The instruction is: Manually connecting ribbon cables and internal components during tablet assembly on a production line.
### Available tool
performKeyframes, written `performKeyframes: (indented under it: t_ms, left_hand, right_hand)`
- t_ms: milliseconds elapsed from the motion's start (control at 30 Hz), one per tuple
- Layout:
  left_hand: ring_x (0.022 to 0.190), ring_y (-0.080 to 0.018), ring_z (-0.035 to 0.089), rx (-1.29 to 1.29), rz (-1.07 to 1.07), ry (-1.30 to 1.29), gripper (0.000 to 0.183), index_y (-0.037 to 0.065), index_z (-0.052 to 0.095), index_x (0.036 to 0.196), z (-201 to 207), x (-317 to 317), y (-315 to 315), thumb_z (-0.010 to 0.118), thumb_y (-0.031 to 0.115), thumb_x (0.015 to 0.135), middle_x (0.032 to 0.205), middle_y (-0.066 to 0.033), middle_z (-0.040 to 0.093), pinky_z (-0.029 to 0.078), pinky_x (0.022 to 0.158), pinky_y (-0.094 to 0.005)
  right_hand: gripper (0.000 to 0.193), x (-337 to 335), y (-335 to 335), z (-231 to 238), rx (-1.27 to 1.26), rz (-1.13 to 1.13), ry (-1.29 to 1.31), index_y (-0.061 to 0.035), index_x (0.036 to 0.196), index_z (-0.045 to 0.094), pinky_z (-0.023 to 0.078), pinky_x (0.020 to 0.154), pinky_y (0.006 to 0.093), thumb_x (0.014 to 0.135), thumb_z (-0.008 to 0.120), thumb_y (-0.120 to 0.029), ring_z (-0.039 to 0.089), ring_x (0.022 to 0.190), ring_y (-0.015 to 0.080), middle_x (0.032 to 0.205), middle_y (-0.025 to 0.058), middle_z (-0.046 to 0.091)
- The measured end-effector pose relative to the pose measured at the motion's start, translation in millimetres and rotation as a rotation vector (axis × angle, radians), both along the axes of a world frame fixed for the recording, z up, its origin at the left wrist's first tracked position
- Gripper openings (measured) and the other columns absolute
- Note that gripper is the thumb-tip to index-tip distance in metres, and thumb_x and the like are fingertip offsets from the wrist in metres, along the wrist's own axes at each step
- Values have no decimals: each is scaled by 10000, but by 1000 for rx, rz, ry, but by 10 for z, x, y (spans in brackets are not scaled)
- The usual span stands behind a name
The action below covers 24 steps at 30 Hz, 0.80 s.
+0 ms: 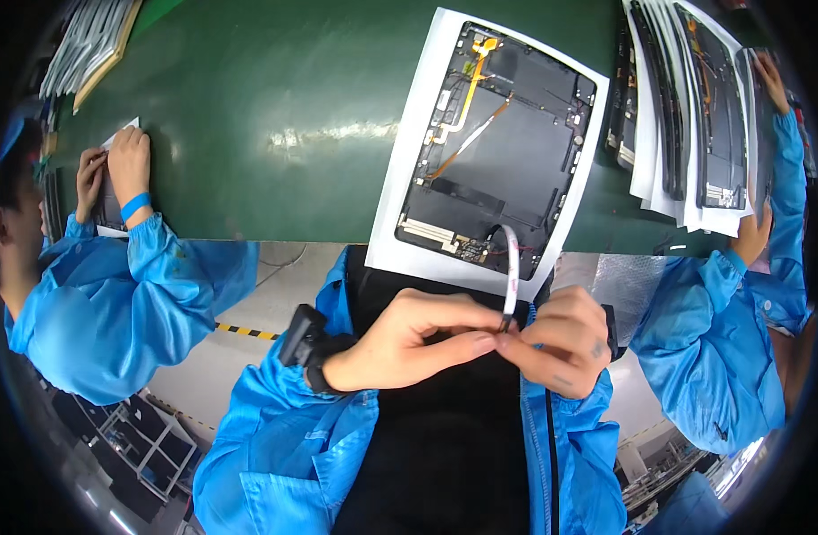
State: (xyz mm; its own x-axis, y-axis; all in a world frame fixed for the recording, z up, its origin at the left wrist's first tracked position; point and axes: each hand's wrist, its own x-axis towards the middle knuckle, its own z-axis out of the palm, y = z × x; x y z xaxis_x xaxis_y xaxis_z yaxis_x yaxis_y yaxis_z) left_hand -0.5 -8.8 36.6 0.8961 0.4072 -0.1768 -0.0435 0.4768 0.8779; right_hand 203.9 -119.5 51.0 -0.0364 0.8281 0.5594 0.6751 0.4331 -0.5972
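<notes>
A black tablet-like housing (507, 165) lies open side up on a white sheet (387, 223) at the table's front edge. Orange flex cables, thin wires and small boards show inside it. From its lower part a white ribbon cable (513, 267) with a dark end arches toward me. My left hand (418, 339) pinches that dark end between thumb and forefinger. My right hand (561, 343) meets it there, its curled fingers closed on the same end. Fingertips hide exactly what the tip looks like.
The green table (275, 116) spans the front. Several similar housings between white sheets (672, 116) stand stacked at the right. At the far left is a pile of grey-white sheets (92, 45). Co-workers in blue sit on both sides, one with hands (128, 165) on a dark panel.
</notes>
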Motion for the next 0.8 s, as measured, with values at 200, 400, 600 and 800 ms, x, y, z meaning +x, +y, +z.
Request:
performKeyframes:
  t_ms: [200, 400, 600, 800]
  left_hand:
    - [997, -238, 779, 154, 127, 80, 156, -84, 775, 1118, -86, 57, -44, 729, -53, 972, 1080, -189, 803, 609, 901, -346]
    - [875, -221, 777, 394, 214, 97, 161, -78, 769, 1093, 105, 105, 80, 748, -71, 934, 975, -165, 787, 610, 770, -311]
    - [806, -223, 754, 605, 285, 24, 206, -98, 767, 1102, 126, 154, 96, 758, -99, 896, 971, -171, 761, 590, 726, -300]
    - [806, -255, 733, 782, 278, 31, 281, -113, 757, 1118, 88, 147, 72, 786, -118, 839, 981, -167, 737, 589, 716, -323]
  right_hand:
    - [329, 8, 77, 48, -191, -70, 3, -112, 948, 832, 538, 681, 344, 636, 935, -103, 711, 947, 270, 1150, 74, 773]
    - [410, 27, 170, 93, -150, -114, 93, -82, 1021, 812, 532, 663, 344, 630, 934, -66, 740, 893, 269, 1071, 71, 784]
    - [423, 15, 251, 140, -94, -169, -1, -76, 1014, 806, 501, 622, 340, 610, 925, -42, 718, 823, 238, 1017, 52, 785]
    - [375, 20, 274, 168, -80, -188, -159, -59, 992, 793, 481, 586, 337, 630, 883, -23, 691, 778, 223, 950, 37, 769]
